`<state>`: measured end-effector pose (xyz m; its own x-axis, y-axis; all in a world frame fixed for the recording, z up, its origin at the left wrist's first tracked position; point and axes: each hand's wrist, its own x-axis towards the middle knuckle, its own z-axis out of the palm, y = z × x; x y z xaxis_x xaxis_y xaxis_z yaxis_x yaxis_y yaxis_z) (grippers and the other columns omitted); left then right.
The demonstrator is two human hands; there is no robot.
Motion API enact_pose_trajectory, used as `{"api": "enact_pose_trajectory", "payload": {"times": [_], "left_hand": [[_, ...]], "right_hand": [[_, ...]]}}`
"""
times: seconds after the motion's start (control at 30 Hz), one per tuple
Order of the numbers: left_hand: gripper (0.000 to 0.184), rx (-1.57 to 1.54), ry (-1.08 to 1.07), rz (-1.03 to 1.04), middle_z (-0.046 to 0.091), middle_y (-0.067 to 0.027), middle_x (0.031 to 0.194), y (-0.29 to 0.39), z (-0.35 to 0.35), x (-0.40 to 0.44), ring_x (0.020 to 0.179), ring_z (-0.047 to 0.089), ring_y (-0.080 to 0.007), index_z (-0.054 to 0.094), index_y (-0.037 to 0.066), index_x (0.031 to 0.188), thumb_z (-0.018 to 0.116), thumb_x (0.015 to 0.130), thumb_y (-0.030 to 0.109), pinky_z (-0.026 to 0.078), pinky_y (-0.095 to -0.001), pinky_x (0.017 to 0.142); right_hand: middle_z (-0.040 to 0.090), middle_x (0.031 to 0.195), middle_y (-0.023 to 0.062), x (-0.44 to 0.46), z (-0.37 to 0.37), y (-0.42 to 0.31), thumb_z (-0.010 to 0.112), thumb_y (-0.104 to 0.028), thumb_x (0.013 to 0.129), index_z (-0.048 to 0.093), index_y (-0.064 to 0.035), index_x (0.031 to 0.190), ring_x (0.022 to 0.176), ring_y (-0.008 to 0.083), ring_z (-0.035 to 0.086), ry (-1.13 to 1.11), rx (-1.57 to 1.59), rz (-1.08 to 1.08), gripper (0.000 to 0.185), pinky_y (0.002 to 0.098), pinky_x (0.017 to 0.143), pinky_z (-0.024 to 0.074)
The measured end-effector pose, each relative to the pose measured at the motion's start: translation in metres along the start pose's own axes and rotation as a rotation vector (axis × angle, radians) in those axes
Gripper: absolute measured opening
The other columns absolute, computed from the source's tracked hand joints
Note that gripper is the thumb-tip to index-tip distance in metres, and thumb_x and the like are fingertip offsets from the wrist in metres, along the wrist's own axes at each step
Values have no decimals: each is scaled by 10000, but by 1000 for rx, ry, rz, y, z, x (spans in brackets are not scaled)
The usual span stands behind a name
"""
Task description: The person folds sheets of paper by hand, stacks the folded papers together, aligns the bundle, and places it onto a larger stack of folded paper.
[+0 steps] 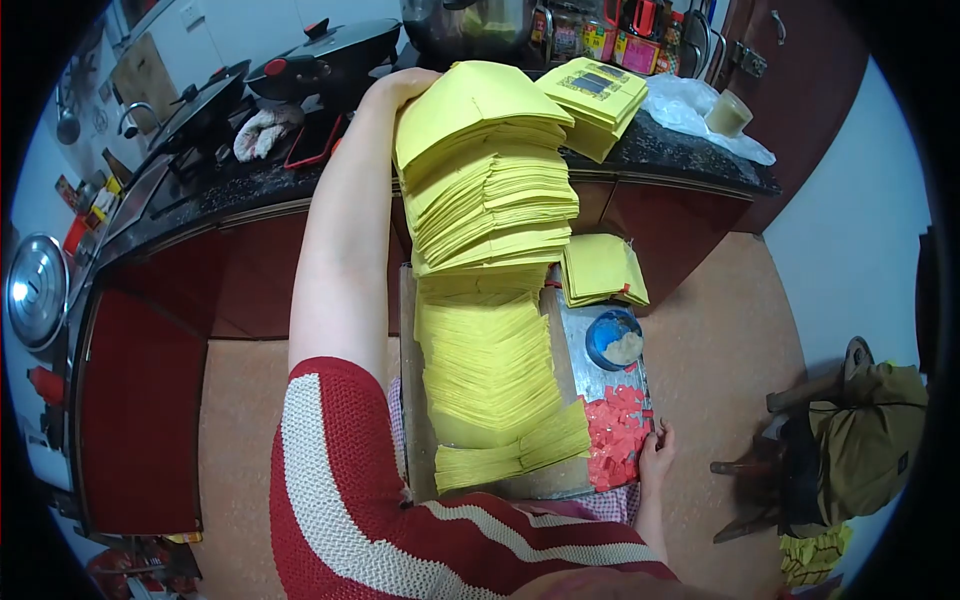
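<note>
A tall stack of folded yellow paper (490,190) stands between me and the counter, its top leaning near the counter edge. My left hand (412,84) reaches to the far left side of the stack's top; its fingers are hidden behind the paper. Below lie overlapping rows of yellow paper (490,370) on a board, with a fanned bundle (510,448) at the near end. Beside them are many small red paper pieces (615,425). My right hand (657,450) is at the right edge of these pieces, fingers partly visible. A blue bowl (612,338) holds a pale lump.
On the dark counter (690,160) are pans (325,60), a large pot (467,30), another yellow paper stack (597,95), a plastic bag (690,108) and a cup (728,114). A small yellow stack (603,270) lies beyond the bowl. A chair with a bag (870,435) stands right.
</note>
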<state>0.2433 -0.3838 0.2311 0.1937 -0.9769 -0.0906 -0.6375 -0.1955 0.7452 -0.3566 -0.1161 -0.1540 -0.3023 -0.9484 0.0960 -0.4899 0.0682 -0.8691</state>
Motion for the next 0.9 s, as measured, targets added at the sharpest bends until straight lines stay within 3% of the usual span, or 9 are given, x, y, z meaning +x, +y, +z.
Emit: {"api": "enact_pose_trajectory", "payload": {"times": [0.07, 0.1, 0.27, 0.4, 0.47, 0.7, 0.77, 0.83, 0.9], "left_hand": [[430, 47, 5, -107, 715, -63, 942, -10, -9, 10, 712, 655, -148, 720, 25, 1122, 686, 857, 362, 505, -320, 595], [340, 225, 64, -90, 698, -19, 807, -13, -13, 17, 588, 602, -122, 748, 47, 1056, 701, 847, 310, 463, -299, 515], [301, 150, 80, -72, 704, -21, 851, -40, -26, 20, 635, 606, -116, 744, 86, 1082, 705, 843, 265, 481, -318, 539], [403, 210, -73, -70, 714, -34, 907, -43, -33, 11, 729, 627, -140, 713, 64, 1130, 776, 769, 231, 519, -333, 637], [436, 204, -158, -96, 717, -43, 926, -45, -34, 11, 758, 626, -144, 703, 52, 1137, 796, 744, 217, 527, -334, 676], [319, 367, 54, 72, 725, -51, 949, -66, -24, 15, 799, 600, -129, 703, 11, 1090, 742, 815, 168, 525, -332, 754], [286, 363, 95, 154, 727, -47, 951, -73, -25, 12, 817, 608, -125, 704, 6, 1084, 720, 841, 158, 525, -332, 765], [196, 143, 167, 261, 716, -16, 897, -82, -26, 6, 802, 612, -103, 720, 36, 1026, 690, 877, 158, 512, -303, 734], [169, 31, 182, 217, 711, -10, 880, -84, -32, -6, 791, 616, -99, 727, 46, 985, 706, 857, 155, 505, -311, 720]], "right_hand": [[629, 858, 67, 1, 0, 5, 548, -50, 916, 581, 5, 1284, 760, 139, 580, 2, -8, -64, 374, 298, 702, 494], [629, 858, 67, 2, 0, 5, 548, -50, 916, 581, 5, 1284, 760, 139, 580, 1, -10, -62, 374, 298, 702, 494], [696, 908, 116, 2, 1, 4, 543, -44, 915, 581, 5, 1269, 815, 177, 645, -5, 11, -56, 360, 323, 761, 516], [716, 942, 135, 2, -2, -5, 539, -44, 916, 586, 0, 1259, 836, 189, 666, -26, -10, -46, 349, 335, 787, 522], [688, 1039, 147, 1, -5, -20, 529, -10, 910, 575, 36, 1259, 956, 194, 648, -75, -50, 38, 356, 314, 874, 499], [694, 1036, 156, 5, -3, 4, 528, -15, 909, 580, 39, 1251, 964, 200, 653, -56, -132, -11, 350, 316, 884, 499], [695, 961, 177, 8, 0, 20, 577, -90, 876, 622, 0, 1214, 868, 274, 657, 4, -101, -76, 352, 378, 803, 512], [696, 954, 177, 9, 1, 24, 576, -89, 876, 621, -2, 1219, 858, 279, 659, -3, -87, -78, 357, 381, 801, 514], [697, 948, 178, 10, 0, 28, 574, -88, 875, 619, -3, 1224, 849, 285, 660, -13, -74, -82, 362, 384, 800, 516]]}}
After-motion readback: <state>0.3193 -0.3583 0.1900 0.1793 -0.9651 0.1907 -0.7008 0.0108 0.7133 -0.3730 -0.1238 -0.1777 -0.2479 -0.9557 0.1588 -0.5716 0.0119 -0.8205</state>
